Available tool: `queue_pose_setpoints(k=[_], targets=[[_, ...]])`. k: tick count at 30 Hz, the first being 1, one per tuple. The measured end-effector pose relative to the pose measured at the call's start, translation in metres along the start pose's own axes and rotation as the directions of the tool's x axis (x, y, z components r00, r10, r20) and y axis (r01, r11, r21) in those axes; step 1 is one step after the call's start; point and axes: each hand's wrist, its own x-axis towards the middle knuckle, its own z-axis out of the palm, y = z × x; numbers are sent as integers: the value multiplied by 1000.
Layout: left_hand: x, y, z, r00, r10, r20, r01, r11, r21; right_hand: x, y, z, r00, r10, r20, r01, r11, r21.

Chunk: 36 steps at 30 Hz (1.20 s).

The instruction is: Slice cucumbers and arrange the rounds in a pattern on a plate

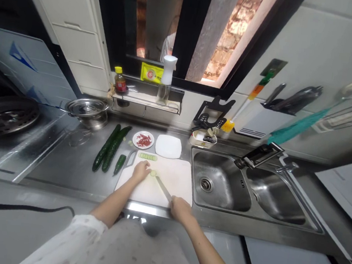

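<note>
On the white cutting board (169, 187) lies a row of overlapping cucumber slices (147, 157) near the back edge. My right hand (180, 209) is closed round the handle of a knife (163, 188), whose blade points forward and left. One more cucumber slice (153, 173) is at the blade's tip. Beside that slice is my left hand (141, 171), its fingers extended and apart over the board, with nothing seen in it. A short piece of cucumber (120, 164) sits left of the board, next to two whole cucumbers (109, 149).
Behind the board are a plate with red pieces (143, 140) and an empty white plate (168, 146). A steel pot (89, 113) stands at the back left. To the right is a double sink (221, 180) with a black faucet (258, 156).
</note>
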Motion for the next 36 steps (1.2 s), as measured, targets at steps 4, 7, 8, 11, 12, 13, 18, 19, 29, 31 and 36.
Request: queue_pose_setpoints(k=[4, 7, 8, 11, 12, 13, 18, 19, 29, 31, 36], targets=[[-16, -3, 6, 988, 143, -61, -144, 990, -10, 0, 6, 8, 997, 17, -78, -14, 999, 43], [-26, 0, 8, 975, 215, -57, -212, 976, 59, 2, 8, 9, 990, 87, -115, -75, 991, 109], [-28, 2, 9, 974, 220, -50, -216, 973, 85, 4, 8, 9, 986, 104, -127, -88, 988, 127], [-31, 10, 8, 980, 196, -30, -191, 972, 136, 10, 8, 6, 978, 132, -159, -104, 979, 175], [-31, 12, 8, 983, 183, -23, -178, 973, 146, 12, 7, 5, 977, 139, -165, -107, 976, 189], [-30, 14, 7, 985, 170, -16, -166, 974, 152, 14, 7, 4, 975, 146, -167, -111, 973, 201], [-23, 20, 6, 998, 54, 20, -57, 988, 146, 19, 8, 1, 970, 165, -176, -125, 968, 219], [-21, 21, 6, 999, 25, 21, -27, 989, 143, 19, 8, 1, 970, 168, -174, -128, 967, 219], [-12, 36, 3, 989, -129, 67, 116, 979, 166, 23, 6, 1, 974, 183, -131, -153, 966, 209], [-11, 38, 3, 985, -153, 81, 140, 979, 147, 24, 6, 1, 974, 181, -132, -152, 967, 207], [-8, 36, -3, 979, -192, 72, 187, 980, 70, 24, 7, 2, 973, 175, -149, -140, 966, 216]])
